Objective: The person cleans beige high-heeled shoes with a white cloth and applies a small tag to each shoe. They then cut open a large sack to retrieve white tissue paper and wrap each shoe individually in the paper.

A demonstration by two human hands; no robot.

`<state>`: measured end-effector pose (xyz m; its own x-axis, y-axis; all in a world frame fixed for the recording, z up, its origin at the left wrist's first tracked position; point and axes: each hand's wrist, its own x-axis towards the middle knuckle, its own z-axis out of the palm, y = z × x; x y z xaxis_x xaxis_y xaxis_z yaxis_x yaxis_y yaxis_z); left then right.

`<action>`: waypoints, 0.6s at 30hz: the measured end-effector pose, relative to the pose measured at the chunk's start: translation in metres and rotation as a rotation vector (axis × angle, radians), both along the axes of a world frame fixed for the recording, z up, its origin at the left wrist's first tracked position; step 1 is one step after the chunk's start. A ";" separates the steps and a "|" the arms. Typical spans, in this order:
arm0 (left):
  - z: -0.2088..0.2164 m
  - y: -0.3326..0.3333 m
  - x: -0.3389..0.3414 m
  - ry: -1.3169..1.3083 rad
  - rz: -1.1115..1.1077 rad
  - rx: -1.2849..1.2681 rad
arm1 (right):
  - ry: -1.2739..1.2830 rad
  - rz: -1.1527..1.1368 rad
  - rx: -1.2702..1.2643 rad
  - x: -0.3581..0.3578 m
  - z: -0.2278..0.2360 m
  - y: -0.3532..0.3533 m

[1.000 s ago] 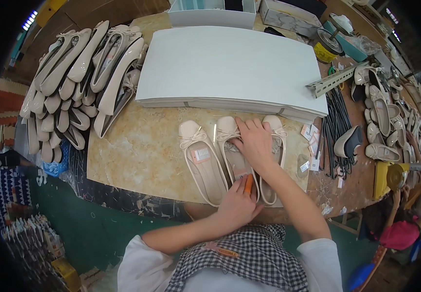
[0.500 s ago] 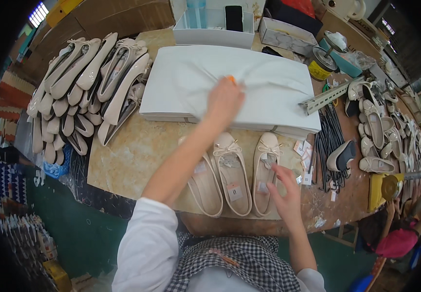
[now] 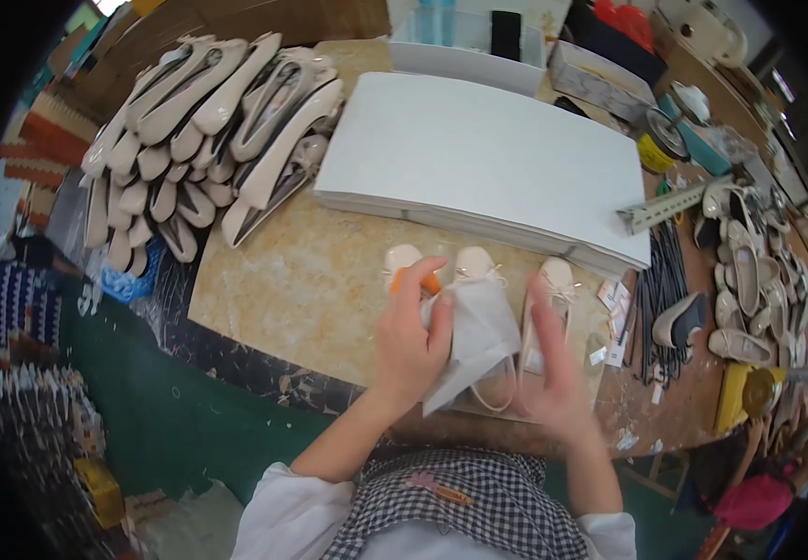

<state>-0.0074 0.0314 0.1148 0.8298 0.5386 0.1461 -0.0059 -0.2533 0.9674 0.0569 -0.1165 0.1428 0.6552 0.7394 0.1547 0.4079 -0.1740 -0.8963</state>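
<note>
A crumpled sheet of thin white paper (image 3: 486,322) is pinched between the thumb and fingers of my left hand (image 3: 406,345). Something orange (image 3: 430,282) covers a fingertip of that hand. Three beige ballet flats with bows lie in a row in front of me. The left flat (image 3: 402,256) is mostly behind my left hand, and the paper covers most of the middle flat (image 3: 473,261). By the right flat (image 3: 559,276) is my right hand (image 3: 555,383), blurred, its fingers stretched out and holding nothing I can see.
A thick stack of white paper (image 3: 488,140) lies beyond the flats. Piled beige flats (image 3: 170,140) stand at the left, with more flats (image 3: 744,271) at the right. Black rods (image 3: 663,299), paper tags (image 3: 617,308) and a metal angle bar (image 3: 665,210) lie at the right. Another person (image 3: 749,495) is at far right.
My left hand has come back from the paper stack toward me and now holds a crumpled sheet over the middle flat. My right hand stays near the right flat. The view has shifted.
</note>
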 end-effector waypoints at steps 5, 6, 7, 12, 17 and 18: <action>-0.044 0.019 -0.022 -0.096 -0.034 -0.519 | 0.476 -0.133 -0.083 0.023 -0.024 0.034; -0.045 0.017 -0.027 0.023 -0.099 -0.172 | 0.677 -0.190 -0.064 0.032 -0.034 0.038; -0.047 0.013 -0.033 0.143 -0.163 0.177 | 0.782 -0.166 -0.012 0.039 -0.044 0.044; -0.047 -0.020 -0.064 0.463 -0.377 0.967 | -0.510 0.118 -0.401 0.009 -0.076 0.068; -0.053 -0.027 -0.063 0.561 -0.510 0.956 | -0.768 0.131 -0.516 0.006 -0.104 0.107; -0.056 -0.027 -0.064 0.570 -0.489 0.956 | -0.735 0.118 -0.511 0.004 -0.099 0.110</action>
<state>-0.0718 0.0042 0.0590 0.9899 0.0258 -0.1393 0.0653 -0.9558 0.2868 0.0611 -0.0070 0.0435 0.4367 0.8889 0.1384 0.8876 -0.4006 -0.2274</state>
